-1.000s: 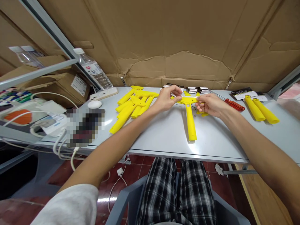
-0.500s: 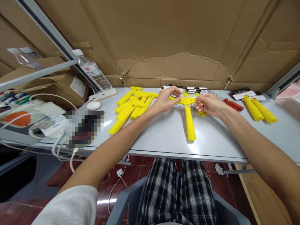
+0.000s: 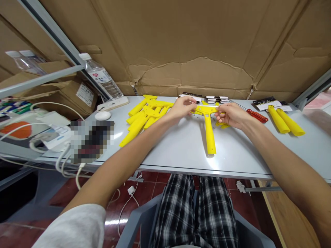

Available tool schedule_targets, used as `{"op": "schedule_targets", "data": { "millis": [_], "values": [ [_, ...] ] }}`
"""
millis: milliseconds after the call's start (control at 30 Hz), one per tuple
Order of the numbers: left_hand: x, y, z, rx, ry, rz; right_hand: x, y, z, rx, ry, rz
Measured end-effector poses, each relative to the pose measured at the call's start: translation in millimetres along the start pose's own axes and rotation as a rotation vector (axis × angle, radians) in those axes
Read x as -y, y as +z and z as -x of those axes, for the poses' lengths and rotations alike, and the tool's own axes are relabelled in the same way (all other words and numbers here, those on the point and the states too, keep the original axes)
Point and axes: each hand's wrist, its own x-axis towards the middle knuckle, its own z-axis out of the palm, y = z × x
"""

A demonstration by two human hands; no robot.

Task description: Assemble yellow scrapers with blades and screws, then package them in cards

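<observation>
The table (image 3: 176, 153) is pale and glossy, and a smooth plastic thing would probably slide on it at a light push. Left of the hands lies a pile (image 3: 138, 129) of yellow pieces with stems and forked ends. The scraper (image 3: 210, 134), a yellow T, is in front of the person with its crossbar between the two hands and its stem pointing toward the lap; whether the stem's end touches the surface, I cannot tell. It looks like moulded plastic, so I judge it light, stiff and hard to break, perhaps a little slick. The stem seems the surest place for a full grip; the crossbar's ends suit fingertips and should check twisting. The right hand (image 3: 230, 114) pinches the crossbar's right end between thumb and forefinger, its other fingers curled. The left hand (image 3: 182, 107) has thumb and forefinger near each other at the left end; whether they grip it or merely touch, I cannot tell. Small bits (image 3: 198, 117), too tiny to identify, lie scattered by the crossbar and could be knocked astray.
</observation>
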Motion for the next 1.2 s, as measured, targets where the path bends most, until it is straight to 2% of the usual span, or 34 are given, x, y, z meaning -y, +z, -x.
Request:
{"op": "schedule_targets", "data": {
  "millis": [100, 233, 767, 1200],
  "values": [
    [-1.2, 3.8, 2.4, 0.105, -0.239, 0.216, 0.6, 0.8, 0.6, -0.003, -0.002, -0.011],
    [-3.5, 9.5, 7.6, 0.128, -0.297, 0.273, 0.6, 1.3, 1.2, 0.004, -0.010, -0.014],
    [-6.0, 12.7, 9.7, 0.008, -0.314, 0.189, -2.7, 4.9, 1.2, 0.015, -0.011, 0.006],
    [-8.6, 13.6, 10.2, -0.022, -0.281, 0.081, -3.1, 8.1, 2.6, 0.019, -0.022, 0.023]
  ]
}}
